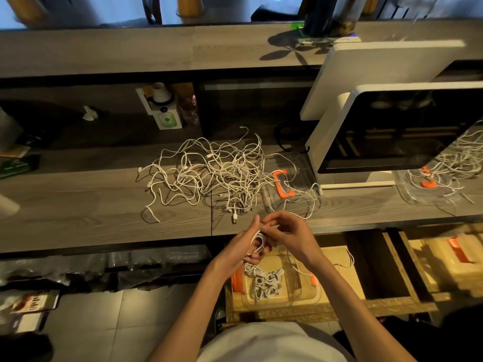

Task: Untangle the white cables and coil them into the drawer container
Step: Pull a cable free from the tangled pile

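1. Here, through the head camera, I see my left hand (241,245) curled round a small white coil (257,242) of cable, held just off the front edge of the counter (78,205).
2. My right hand (286,231) meets it from the right, fingers pinching the same cable at the top of the loops; the two hands touch.
3. Directly below the hands, the clear drawer container (305,296) sits in an open wooden drawer (339,304), with several coiled cables (264,282) lying in its left half.
4. The tangled pile of white cables (209,173) lies spread on the counter, beyond the hands and mostly to their left, its nearest plug (234,218) close to my left fingertips.
5. A clear lid with an orange clasp (282,182) lies at the pile's right edge, some strands draped over it.
6. To the right, a white-framed monitor (392,131) crowds the counter; the bare stretch is on the left, in front of the pile.
7. The counter is grey wood grain with a raised shelf (130,48) behind; the light is dim, and grey floor tiles (104,322) show lower left.
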### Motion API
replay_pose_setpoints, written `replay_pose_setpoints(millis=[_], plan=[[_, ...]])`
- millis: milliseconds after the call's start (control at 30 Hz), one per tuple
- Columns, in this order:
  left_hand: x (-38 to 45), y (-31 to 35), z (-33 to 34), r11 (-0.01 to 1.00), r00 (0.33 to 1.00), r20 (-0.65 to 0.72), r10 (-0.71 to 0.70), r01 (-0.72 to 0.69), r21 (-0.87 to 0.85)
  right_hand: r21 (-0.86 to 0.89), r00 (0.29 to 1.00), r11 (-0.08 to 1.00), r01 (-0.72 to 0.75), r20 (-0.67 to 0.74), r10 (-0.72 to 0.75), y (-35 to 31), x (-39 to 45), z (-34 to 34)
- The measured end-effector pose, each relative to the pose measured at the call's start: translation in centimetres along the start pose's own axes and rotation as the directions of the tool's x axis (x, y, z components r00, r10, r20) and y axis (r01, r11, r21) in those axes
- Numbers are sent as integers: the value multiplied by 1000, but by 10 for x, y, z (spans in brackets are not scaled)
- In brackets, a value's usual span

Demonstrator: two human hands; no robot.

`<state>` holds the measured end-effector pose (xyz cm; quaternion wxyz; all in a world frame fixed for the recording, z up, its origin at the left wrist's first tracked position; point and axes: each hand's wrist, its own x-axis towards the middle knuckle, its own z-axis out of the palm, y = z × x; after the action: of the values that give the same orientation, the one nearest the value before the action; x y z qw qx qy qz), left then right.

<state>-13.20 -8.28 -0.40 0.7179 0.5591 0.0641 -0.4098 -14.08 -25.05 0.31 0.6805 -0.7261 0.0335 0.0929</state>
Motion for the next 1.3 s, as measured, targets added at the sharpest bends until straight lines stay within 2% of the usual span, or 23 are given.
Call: replay_pose_setpoints(millis=[167,233,367,500,633,733,833,900,967,1067,1133,1300], plan=[[-6,3,-3,992,994,98,45,-56,112,-102,999,994,35,38,-31,5,2,-10],[-7,3,-5,990,994,75,76,-84,110,-112,999,993,27,26,-24,6,2,-16],[-4,5,-15,974,970,-108,219,-210,84,-183,1000,983,7,-16,-10,9,-1,-33],[1,2,-18,954,896,-328,300,-289,84,-263,1000,965,21,6,-20,12,-10,-44],[3,4,-23,927,840,-461,286,-363,-88,-319,999,947,34,39,-23,18,-22,-48],[5,5,-24,918,832,-511,216,-351,-183,-352,996,936,16,87,16,24,-29,-47],[7,3,-24,871,843,-520,137,-353,-341,-390,975,921,-13,201,99,29,-35,-40],[7,4,-24,808,844,-527,104,-380,-450,-408,953,913,16,282,110,30,-36,-34],[8,4,-24,780,837,-542,78,-390,-489,-415,931,909,47,348,110,27,-37,-27],[13,2,-24,824,825,-558,93,-378,-422,-411,897,907,88,428,107,15,-36,-19],[14,0,-24,877,837,-534,121,-342,-338,-333,899,939,87,433,70,4,-36,-13],[5,-2,-16,988,895,-439,80,-130,-85,-66,952,997,36,307,-14,-10,-28,-1]])
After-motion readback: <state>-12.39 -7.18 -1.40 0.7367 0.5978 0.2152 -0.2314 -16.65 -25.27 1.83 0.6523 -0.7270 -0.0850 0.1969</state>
